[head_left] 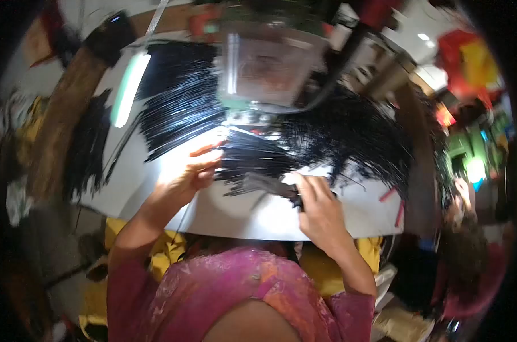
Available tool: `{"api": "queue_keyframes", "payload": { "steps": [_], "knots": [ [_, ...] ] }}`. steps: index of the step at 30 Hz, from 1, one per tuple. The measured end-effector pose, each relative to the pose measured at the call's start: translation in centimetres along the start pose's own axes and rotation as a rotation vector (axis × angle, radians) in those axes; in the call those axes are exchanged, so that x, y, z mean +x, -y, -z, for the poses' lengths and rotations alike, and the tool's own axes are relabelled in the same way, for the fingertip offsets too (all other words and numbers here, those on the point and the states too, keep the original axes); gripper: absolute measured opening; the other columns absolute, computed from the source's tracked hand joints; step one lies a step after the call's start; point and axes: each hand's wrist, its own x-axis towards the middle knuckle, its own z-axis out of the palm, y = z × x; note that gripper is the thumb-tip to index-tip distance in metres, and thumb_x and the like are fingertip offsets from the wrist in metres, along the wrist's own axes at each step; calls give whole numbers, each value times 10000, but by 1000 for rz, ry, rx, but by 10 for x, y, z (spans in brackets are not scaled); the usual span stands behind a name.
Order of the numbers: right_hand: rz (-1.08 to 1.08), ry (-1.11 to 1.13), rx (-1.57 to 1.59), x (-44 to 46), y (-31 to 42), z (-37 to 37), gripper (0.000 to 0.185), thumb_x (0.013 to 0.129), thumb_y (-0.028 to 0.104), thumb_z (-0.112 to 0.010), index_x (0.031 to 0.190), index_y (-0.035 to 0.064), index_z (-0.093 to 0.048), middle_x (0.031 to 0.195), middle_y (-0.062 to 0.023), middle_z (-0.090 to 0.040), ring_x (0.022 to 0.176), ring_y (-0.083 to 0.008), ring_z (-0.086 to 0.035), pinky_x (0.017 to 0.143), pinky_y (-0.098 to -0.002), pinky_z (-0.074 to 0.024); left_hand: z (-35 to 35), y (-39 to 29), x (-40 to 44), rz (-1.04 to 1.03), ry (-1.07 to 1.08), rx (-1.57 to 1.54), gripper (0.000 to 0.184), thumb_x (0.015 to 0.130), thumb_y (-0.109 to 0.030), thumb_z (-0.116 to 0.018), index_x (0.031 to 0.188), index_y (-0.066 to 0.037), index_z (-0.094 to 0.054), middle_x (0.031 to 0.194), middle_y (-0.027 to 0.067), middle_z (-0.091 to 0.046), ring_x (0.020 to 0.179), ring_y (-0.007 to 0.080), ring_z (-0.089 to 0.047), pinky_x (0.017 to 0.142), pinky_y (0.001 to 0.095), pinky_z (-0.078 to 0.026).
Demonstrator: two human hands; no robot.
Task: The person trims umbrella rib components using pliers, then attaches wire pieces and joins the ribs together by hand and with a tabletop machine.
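My left hand (197, 170) is raised beside the lower part of a machine (270, 62), fingers bent together under a bright light. Glare hides what they pinch, if anything. My right hand (321, 208) is closed on a dark strip-like piece (270, 185), blurred, pointing left over the white tabletop (230, 219). Between both hands lies a pile of thin black strips (250, 157), directly below the machine's head. My right fingertips are close to the pile's right end.
More black strips lie in a bundle (181, 102) at the back left and a tangled heap (349, 131) at the right. A lit lamp tube (130, 91) hangs at left. Red pieces (399, 212) lie near the right edge. Another person (469, 256) sits at far right.
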Motion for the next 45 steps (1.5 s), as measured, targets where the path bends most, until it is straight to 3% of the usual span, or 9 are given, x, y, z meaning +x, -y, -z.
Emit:
{"api": "queue_keyframes", "payload": {
  "steps": [5, 7, 17, 20, 22, 26, 34, 40, 45],
  "knots": [
    [238, 227, -80, -22, -12, -2, 384, 640, -13, -481, 1023, -27, -458, 917, -132, -499, 880, -258, -483, 732, -309, -437, -18, -3, 4, -41, -202, 217, 377, 776, -31, -536, 1142, -20, -444, 716, -41, -455, 479, -8, -309, 387, 110, -229],
    [174, 252, -4, -33, -12, -6, 332, 646, -2, -485, 976, -32, -465, 874, -116, -507, 866, -238, -489, 671, -295, -451, 0, 2, 14, -79, 10, 106, 387, 769, -44, -552, 1138, -26, -437, 738, -22, -486, 472, -6, -324, 372, 112, -214],
    [87, -57, -134, -44, -50, -15, 459, 694, 194, -590, 1081, 5, -430, 965, -98, -487, 943, -232, -468, 684, -299, -465, -12, 23, 41, 27, 148, 35, 341, 793, -97, -546, 1124, -76, -468, 747, 26, -539, 449, 10, -331, 361, 127, -239],
    [-136, -245, -301, -60, -75, 6, 281, 718, 260, -575, 886, 37, -546, 859, -109, -548, 823, -257, -533, 658, -343, -467, -7, 24, 46, 45, 165, 12, 353, 795, -125, -549, 1133, -80, -457, 734, 20, -523, 451, 12, -315, 347, 132, -229],
    [-608, -304, -373, -81, -97, 33, 239, 729, 255, -564, 786, 23, -566, 807, -133, -568, 785, -280, -559, 635, -368, -470, -7, 25, 48, 43, 191, -14, 370, 778, -125, -567, 1129, -80, -457, 724, 15, -517, 447, 14, -299, 331, 133, -209],
    [-1027, -318, -652, -130, -168, 39, 207, 744, 201, -533, 788, -1, -554, 812, -162, -569, 783, -307, -573, 647, -388, -480, -19, 24, 49, 49, 229, 65, 313, 801, -128, -544, 1101, -70, -473, 720, 10, -510, 445, 10, -292, 326, 132, -202],
    [-1130, -490, -600, -132, -224, 34, 228, 700, 166, -541, 849, -5, -548, 741, -178, -587, 713, -307, -593, 653, -377, -481, -14, 28, 49, 56, 216, 79, 140, 800, -146, -561, 920, -75, -557, 774, 29, -578, 441, 23, -341, 332, 139, -250],
    [-1140, -687, 147, -139, -212, 63, 253, 631, 147, -582, 791, -46, -616, 538, -146, -565, 440, -195, -564, 441, -275, -433, -17, 26, 48, 64, 256, 47, 209, 778, -119, -572, 953, -11, -536, 744, 44, -552, 440, 14, -295, 316, 132, -237],
    [-1130, -730, 37, -135, -204, 76, 280, 612, 238, -577, 773, 15, -628, 711, -182, -605, 709, -309, -594, 658, -355, -458, -25, 26, 47, 63, 315, 89, 189, 783, -130, -573, 930, -17, -535, 732, 32, -543, 434, 18, -299, 316, 130, -232]
  ]
}}
